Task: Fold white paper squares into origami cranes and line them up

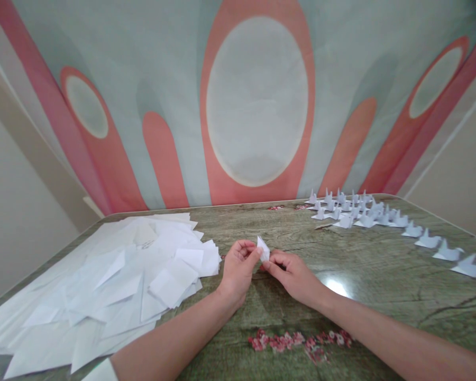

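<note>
A small folded piece of white paper (263,248) is held up over the middle of the table, its pointed tip upward. My left hand (240,267) pinches its left side between thumb and fingers. On the lower right, my right hand (289,270) grips the same paper near its bottom corner, fingers curled. Both hands are close together just above the tabletop. How the lower part is folded is hidden by the fingers.
A wide spread of loose white paper sheets (122,296) covers the table's left side. Several folded paper cranes (367,218) stand in rows at the right back. The wood-patterned table (381,296) bears a pink flower print (277,341). A patterned backdrop (257,100) rises behind it.
</note>
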A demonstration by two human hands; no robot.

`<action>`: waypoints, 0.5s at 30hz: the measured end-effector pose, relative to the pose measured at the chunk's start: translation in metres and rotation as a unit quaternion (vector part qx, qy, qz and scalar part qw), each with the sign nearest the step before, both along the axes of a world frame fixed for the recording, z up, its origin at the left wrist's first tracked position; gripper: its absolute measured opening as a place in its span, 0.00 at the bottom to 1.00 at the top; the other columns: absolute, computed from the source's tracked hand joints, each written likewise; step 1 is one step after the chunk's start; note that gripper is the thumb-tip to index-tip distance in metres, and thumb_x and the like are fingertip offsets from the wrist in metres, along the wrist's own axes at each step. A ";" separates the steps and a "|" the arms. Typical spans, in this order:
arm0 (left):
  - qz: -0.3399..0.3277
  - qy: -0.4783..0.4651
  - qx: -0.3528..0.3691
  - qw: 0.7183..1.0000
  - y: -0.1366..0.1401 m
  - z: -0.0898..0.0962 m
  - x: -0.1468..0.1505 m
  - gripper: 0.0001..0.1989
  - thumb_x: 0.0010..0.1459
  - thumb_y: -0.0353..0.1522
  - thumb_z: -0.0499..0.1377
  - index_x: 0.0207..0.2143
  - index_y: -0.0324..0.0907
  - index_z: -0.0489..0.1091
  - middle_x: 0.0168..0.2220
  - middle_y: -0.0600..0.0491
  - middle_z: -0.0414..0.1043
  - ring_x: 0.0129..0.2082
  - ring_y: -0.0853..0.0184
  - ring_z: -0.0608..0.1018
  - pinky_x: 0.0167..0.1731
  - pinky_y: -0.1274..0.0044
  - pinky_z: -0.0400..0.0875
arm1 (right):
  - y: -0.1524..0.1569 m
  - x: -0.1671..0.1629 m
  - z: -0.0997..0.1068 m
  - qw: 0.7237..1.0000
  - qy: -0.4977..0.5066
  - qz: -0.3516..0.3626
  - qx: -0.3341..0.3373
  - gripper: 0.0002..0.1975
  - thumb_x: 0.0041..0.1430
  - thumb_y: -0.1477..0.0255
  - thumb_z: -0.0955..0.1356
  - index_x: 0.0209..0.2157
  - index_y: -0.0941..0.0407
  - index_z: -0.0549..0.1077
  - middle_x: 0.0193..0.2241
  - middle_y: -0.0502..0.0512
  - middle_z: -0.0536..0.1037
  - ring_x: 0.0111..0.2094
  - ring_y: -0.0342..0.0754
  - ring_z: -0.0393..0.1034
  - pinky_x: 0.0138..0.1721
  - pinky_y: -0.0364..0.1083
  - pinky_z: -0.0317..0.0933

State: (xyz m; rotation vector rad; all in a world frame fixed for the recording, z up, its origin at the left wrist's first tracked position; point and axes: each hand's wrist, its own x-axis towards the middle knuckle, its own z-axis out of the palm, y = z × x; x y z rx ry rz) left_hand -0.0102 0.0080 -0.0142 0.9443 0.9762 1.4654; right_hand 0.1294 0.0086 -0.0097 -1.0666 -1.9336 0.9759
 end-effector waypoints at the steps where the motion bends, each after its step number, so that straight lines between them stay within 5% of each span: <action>1: 0.002 0.003 0.001 1.000 0.000 0.001 0.000 0.13 0.46 0.30 0.64 0.31 0.39 0.62 0.25 0.57 0.68 0.26 0.75 0.70 0.30 0.82 0.62 | 0.000 -0.001 -0.001 1.000 -0.001 -0.007 -0.005 0.15 0.58 0.67 0.62 0.20 0.57 0.66 0.21 0.47 0.65 0.25 0.42 0.60 0.29 0.42 0.54; 10: 0.003 0.109 0.054 0.993 -0.002 0.001 0.001 0.10 0.48 0.30 0.62 0.31 0.39 0.62 0.26 0.57 0.65 0.27 0.73 0.68 0.29 0.81 0.62 | -0.001 0.000 0.001 0.993 0.091 -0.059 -0.048 0.11 0.56 0.64 0.63 0.28 0.57 0.68 0.23 0.48 0.69 0.26 0.43 0.62 0.28 0.41 0.56; 15: -0.002 0.118 0.047 0.992 -0.003 0.002 0.002 0.11 0.47 0.31 0.62 0.31 0.40 0.62 0.26 0.56 0.66 0.28 0.72 0.69 0.30 0.80 0.63 | -0.003 0.003 0.006 0.993 0.083 -0.083 -0.007 0.11 0.56 0.66 0.63 0.24 0.57 0.67 0.21 0.47 0.65 0.24 0.42 0.59 0.27 0.41 0.54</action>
